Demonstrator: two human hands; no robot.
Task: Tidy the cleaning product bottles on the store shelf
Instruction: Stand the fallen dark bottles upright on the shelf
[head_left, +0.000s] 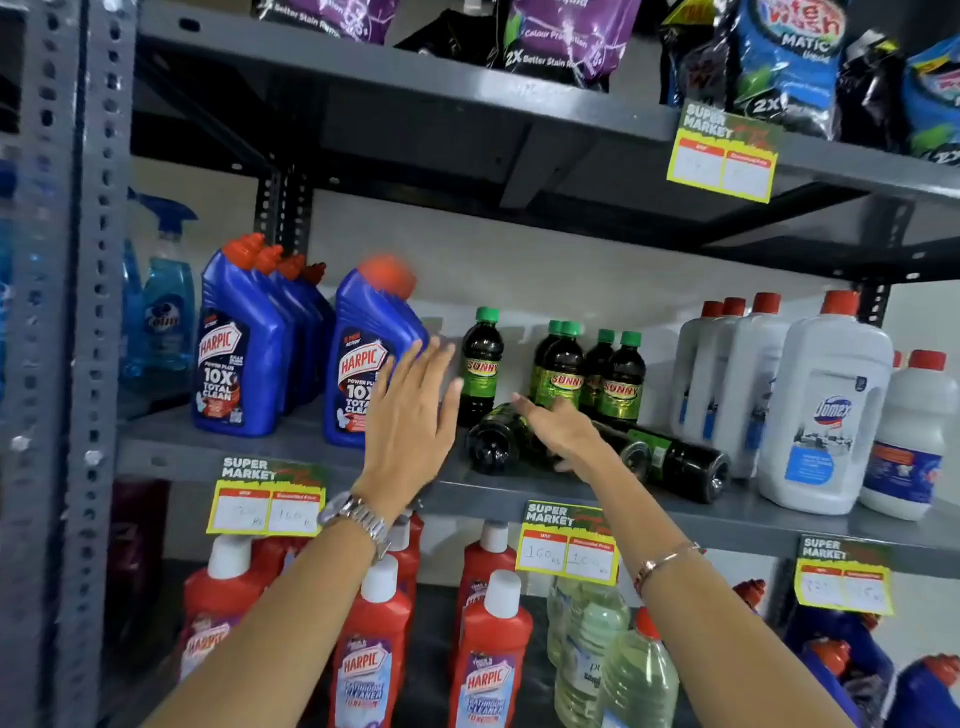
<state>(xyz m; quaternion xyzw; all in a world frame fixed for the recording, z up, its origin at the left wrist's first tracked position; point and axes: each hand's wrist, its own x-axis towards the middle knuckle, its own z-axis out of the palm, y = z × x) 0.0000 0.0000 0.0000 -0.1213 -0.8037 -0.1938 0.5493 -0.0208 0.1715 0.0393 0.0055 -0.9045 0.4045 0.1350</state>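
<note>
**Q:** What are the hands doing?

**A:** The left hand (413, 415) is spread wide and flat, fingers straight and pointing up, holding nothing. Its fingertips lie against the side of a blue Harpic bottle (363, 353), which stands alone on the grey middle shelf (291, 452) and leans slightly. A metal watch (358, 519) circles that wrist. The right hand (563, 431) reaches palm down over a dark bottle lying on its side (493, 439), fingers loosely extended and resting on it. Whether they curl around the bottle, I cannot tell. A thin bracelet (665, 564) sits on that wrist.

**Q:** Where is everything else, taking the leaning Harpic bottle as the landmark?

**A:** Left of it, a neat row of blue Harpic bottles (244, 353) runs back into the shelf, with a blue spray bottle (166, 306) further left. Just right of it stands one green-capped Sunny bottle (483, 364). Further right, four more Sunny bottles (592, 374) stand grouped. In front of that group a second dark bottle lies toppled (680, 462), beside the one under the right hand. Far right stand white Domex bottles (826, 410) with red caps. Below the landmark, red Harpic bottles (374, 649) fill the lower shelf. Above it, purple and blue refill pouches (566, 36) sit on the top shelf. Yellow price tags (267, 499) hang from the shelf edges.
</note>
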